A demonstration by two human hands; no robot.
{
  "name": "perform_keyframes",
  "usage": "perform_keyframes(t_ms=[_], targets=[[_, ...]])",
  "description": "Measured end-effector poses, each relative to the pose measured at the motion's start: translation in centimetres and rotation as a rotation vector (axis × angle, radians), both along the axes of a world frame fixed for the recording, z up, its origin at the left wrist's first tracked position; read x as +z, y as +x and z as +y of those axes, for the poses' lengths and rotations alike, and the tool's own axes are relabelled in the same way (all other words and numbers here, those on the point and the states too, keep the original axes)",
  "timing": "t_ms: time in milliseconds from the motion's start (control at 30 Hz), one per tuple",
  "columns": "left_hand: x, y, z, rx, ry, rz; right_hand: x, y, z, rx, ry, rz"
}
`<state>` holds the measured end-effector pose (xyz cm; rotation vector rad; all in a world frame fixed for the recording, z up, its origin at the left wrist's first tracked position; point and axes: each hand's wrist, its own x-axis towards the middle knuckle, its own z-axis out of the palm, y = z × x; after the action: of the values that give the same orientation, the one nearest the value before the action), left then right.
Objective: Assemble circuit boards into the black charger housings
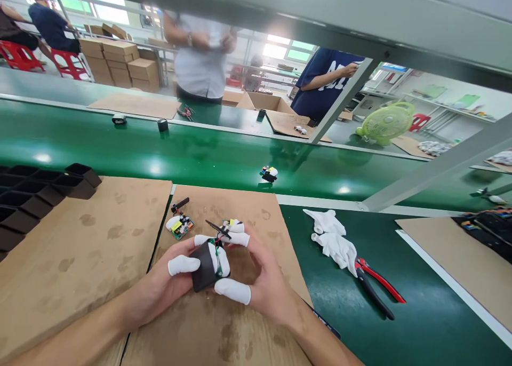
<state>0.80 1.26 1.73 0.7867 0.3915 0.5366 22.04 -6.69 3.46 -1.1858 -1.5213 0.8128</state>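
Both my hands wear white finger cots and close together on a small black plastic housing (202,270) with a green circuit board (218,259) and wires poking out of its top. My left hand (166,283) grips the housing from the left, thumb across its side. My right hand (256,275) holds it from the right, fingers curled over the board end. A second small circuit board (180,226) with yellow and blue parts lies on the cardboard mat (256,216) just beyond my hands, next to a short black part (180,204).
A stack of black plastic trays (36,195) sits at far left. White gloves (332,238) and red-handled pliers (376,286) lie on the green bench to the right. A small assembly (269,174) rests on the green conveyor. Two people stand beyond it; a green fan (386,121) is at right.
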Motion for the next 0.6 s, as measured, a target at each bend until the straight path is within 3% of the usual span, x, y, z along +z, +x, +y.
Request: perform_keyframes(t_ms=[133, 233, 333, 467, 600], targets=[[-1.3, -0.9, -0.1, -0.088, 0.077, 0.054, -0.7, -0.1, 0.0, 0.076, -0.058, 0.085], [-2.1, -1.4, -0.7, -0.041, 0.424, 0.181, -1.0, -0.4, -0.3, 0.052, -0.041, 0.059], [-1.5, -1.0, -1.2, 0.008, 0.701, 0.311, -0.6, -0.9, -0.6, 0.019, 0.005, -0.010], [-0.4, -0.1, -1.1, 0.002, 0.727, 0.319, -0.2, -1.4, -0.7, 0.000, 0.031, -0.104], [-1.0, -0.1, -0.9, 0.010, 0.659, 0.308, -0.5, -1.4, -0.6, 0.004, 0.052, -0.141]])
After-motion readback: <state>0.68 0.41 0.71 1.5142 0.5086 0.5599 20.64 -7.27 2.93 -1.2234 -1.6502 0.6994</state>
